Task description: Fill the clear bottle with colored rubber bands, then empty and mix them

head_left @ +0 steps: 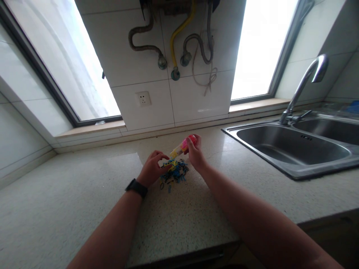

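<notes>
While the left hand (153, 168) curves open, the right hand (196, 155) grips a clear, pink-ended container (183, 145)

a see-through container (181, 146), red and pink toward its upper end and yellow toward its lower, tilts down leftward at the far edge of a loose heap of small pieces (176, 173), mostly blue, black and yellow, some looped, on the pale speckled counter (179, 216).
</notes>
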The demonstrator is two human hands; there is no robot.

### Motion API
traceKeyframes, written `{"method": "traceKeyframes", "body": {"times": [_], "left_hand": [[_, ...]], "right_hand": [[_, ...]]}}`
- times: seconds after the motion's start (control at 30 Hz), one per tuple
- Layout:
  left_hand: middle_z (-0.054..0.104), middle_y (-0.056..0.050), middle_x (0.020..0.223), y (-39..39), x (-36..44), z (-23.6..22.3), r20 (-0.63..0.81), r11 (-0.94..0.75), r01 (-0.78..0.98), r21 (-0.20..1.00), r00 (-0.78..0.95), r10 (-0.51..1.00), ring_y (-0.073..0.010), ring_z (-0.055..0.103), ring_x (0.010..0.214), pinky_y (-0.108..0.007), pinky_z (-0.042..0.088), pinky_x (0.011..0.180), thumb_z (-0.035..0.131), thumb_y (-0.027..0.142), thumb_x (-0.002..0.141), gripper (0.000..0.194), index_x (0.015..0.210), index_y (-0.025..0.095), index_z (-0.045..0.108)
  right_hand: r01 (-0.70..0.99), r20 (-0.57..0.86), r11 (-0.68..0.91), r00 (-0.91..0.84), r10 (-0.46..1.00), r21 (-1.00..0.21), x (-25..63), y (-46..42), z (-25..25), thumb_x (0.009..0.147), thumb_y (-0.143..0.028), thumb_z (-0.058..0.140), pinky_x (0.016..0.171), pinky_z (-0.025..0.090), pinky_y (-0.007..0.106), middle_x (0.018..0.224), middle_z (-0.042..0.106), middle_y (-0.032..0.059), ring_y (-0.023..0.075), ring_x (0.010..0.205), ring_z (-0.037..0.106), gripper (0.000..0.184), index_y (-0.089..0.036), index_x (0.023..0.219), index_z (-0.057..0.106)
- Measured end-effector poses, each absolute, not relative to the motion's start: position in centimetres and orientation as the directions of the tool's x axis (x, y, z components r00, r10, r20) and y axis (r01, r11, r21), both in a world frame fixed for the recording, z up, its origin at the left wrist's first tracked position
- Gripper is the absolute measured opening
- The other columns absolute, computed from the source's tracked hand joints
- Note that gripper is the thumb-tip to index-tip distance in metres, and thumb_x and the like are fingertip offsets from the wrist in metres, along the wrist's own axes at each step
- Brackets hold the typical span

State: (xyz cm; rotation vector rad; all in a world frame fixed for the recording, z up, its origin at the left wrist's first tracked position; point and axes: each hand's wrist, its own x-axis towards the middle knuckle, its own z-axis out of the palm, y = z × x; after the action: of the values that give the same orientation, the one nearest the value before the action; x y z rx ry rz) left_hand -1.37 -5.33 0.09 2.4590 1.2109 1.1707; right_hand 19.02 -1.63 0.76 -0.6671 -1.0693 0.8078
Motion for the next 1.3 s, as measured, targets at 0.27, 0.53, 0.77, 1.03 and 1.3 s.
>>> {"method": "traceKeyframes", "body": {"times": [0.27,0.53,0.77,1.03,1.3], "left_hand": [[0.061,-0.006,0.096,-5.5,-1.2,0.4,0.540,-0.652,0.611,0.450,0.395,0.743,-0.0171,0.058,0.084,-0.028,0.050,0.066,0.072,0.041,0.080,0.029,0.098,0.019,0.067],[0.065,-0.003,0.083,-5.3,-1.0,0.4,0.514,-0.632,0.640,0.437,0.399,0.759,-0.0147,0.055,0.074,-0.028,0.045,0.069,0.060,0.028,0.088,0.013,0.091,0.019,0.069],[0.065,-0.003,0.083,-5.4,-0.9,0.3,0.506,-0.629,0.641,0.441,0.401,0.763,-0.0151,0.055,0.073,-0.028,0.045,0.070,0.059,0.030,0.088,0.015,0.092,0.020,0.070],[0.064,-0.004,0.084,-5.6,-0.7,0.5,0.502,-0.617,0.651,0.442,0.391,0.771,-0.0156,0.055,0.073,-0.029,0.046,0.069,0.060,0.034,0.088,0.019,0.096,0.020,0.069],[0.066,-0.003,0.089,-5.5,-0.7,0.1,0.494,-0.600,0.641,0.480,0.368,0.788,-0.0156,0.054,0.075,-0.029,0.045,0.070,0.061,0.042,0.087,0.027,0.101,0.021,0.067]], "right_hand": [[0.250,0.737,0.705,0.055,0.674,-0.664,19.6,-4.4,1.7,0.090,-0.039,0.055,0.063,0.045,0.028,0.085,0.060,-0.0004,0.0131,0.065,0.054,0.037,-0.026,0.122,0.041],[0.435,0.726,0.677,-0.075,0.684,-0.593,19.5,-5.0,2.0,0.087,-0.037,0.058,0.063,0.044,0.027,0.087,0.065,0.0025,0.0143,0.066,0.056,0.038,-0.024,0.121,0.048],[0.384,0.721,0.667,-0.001,0.692,-0.639,19.5,-4.7,1.9,0.087,-0.038,0.057,0.064,0.044,0.027,0.082,0.062,0.0005,0.0145,0.066,0.054,0.039,-0.025,0.123,0.048],[0.203,0.731,0.705,0.096,0.676,-0.679,19.3,-4.5,1.4,0.088,-0.039,0.058,0.064,0.046,0.027,0.087,0.063,-0.0001,0.0135,0.064,0.054,0.039,-0.027,0.123,0.046],[0.175,0.690,0.668,0.149,0.708,-0.723,19.1,-4.3,1.3,0.088,-0.041,0.057,0.063,0.046,0.027,0.082,0.060,-0.0015,0.0129,0.064,0.054,0.039,-0.027,0.124,0.046]]}}
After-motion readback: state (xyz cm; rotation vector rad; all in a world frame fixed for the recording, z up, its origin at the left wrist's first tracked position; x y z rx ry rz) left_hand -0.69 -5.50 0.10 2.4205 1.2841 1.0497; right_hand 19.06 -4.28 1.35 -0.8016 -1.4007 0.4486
